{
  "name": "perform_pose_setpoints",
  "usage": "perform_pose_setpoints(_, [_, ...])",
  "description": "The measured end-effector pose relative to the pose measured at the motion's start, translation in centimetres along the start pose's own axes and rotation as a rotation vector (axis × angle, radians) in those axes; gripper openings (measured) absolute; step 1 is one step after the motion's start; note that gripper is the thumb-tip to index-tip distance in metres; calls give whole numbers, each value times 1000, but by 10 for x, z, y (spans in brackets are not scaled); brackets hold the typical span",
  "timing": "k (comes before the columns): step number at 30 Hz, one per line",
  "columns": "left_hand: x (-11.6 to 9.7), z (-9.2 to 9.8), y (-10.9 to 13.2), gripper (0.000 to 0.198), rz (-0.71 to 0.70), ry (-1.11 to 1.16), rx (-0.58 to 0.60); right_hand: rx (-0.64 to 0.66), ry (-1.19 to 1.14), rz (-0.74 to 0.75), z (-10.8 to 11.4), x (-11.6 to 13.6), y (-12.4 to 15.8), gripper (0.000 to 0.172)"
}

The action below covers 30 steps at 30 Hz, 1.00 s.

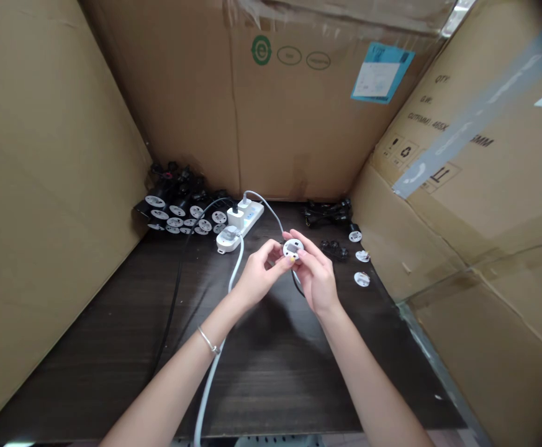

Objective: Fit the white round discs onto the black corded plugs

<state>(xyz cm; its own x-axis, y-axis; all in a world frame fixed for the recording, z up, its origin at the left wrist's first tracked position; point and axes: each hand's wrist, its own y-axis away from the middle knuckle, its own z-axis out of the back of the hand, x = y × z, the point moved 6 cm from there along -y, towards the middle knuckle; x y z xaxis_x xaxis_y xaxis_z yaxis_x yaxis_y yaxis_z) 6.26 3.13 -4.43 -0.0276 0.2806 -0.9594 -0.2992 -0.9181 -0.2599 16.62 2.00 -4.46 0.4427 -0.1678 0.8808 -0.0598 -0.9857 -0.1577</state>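
Observation:
Both hands meet over the middle of the table, fingers closed around a small round white-faced part [293,249] with dark slots and a grey patch. My left hand [262,272] pinches its left and lower edge. On the other side, my right hand [316,273] grips the rim with thumb and fingers. A white cable [271,210] runs from the power strip [252,217] towards the held part; where it ends is hidden behind the hands. Just below the part, a short loop of dark cable [297,284] shows.
Several black cylinders with white round ends [176,211] are stacked at the back left. At the right lie black cables [327,213], another white-ended cylinder [355,236] and two loose white discs [362,279]. Cardboard walls [298,136] enclose the dark table [271,385] on three sides.

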Motion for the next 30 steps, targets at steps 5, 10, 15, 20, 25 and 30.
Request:
perform_pose_setpoints(5, [-6,6,-1,32,-47,-22,-31,49,67,21,-1,3,1,35])
perform_pose_setpoints(10, [-7,6,0,37,-76,-147,-23,52,183,44,-4,3,4,33])
perform_pose_setpoints(15, [-7,6,1,33,-79,-181,-35,28,235,75,-5,6,5,29])
perform_pose_setpoints(20, [-8,3,2,31,-95,-238,-38,-15,351,150,-3,8,8,25])
perform_pose_setpoints(25, [-9,1,2,31,-131,-308,-47,-89,454,202,1,8,9,24])
perform_pose_setpoints(30, [-5,-2,3,32,-84,-244,-35,-114,462,191,4,7,9,22])
